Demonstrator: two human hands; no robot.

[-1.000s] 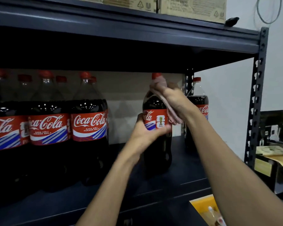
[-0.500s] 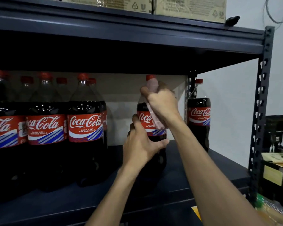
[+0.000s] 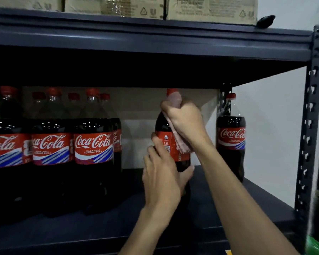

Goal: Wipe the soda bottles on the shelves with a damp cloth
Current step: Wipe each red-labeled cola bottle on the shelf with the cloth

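While our left hand grips the Coca-Cola bottle standing on the metal shelf, our right hand is clenched round the pink cloth at its neck. So we're mid-bottle; no telling if the left row or the right-hand bottle got wiped.

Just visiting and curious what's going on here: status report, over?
Left hand: grip low on the bottle. Right hand: grip pressing pink cloth round its neck. Nothing in the way; next bottle stands apart, right.
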